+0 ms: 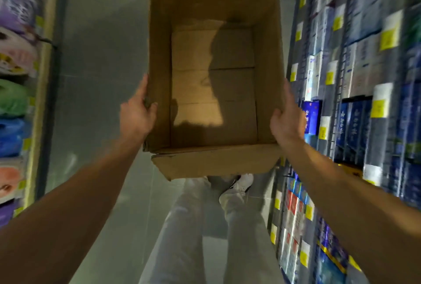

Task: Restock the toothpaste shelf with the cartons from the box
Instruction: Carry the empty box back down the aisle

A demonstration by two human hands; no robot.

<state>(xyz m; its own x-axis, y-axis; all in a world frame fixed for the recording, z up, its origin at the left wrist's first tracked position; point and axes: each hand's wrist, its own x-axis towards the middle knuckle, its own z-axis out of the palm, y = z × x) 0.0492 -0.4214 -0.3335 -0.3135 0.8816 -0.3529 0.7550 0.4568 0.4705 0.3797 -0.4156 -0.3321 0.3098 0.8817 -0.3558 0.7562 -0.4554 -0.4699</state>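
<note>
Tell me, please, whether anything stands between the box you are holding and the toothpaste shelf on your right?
Nothing visible does. The cardboard box, empty and held by the left hand and right hand, hangs over open floor beside the shelf.

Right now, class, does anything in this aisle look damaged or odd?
The cardboard box, held by the left hand and right hand, is empty, with torn, ragged rim corners. Shelf cartons are too blurred to judge.

A narrow aisle is floored in smooth grey tiles (95, 92). At nine o'clock, soft pastel wrapped packs (13, 60) are racked; at three o'clock, yellow price tags (390, 37) are seen, blurred.
</note>
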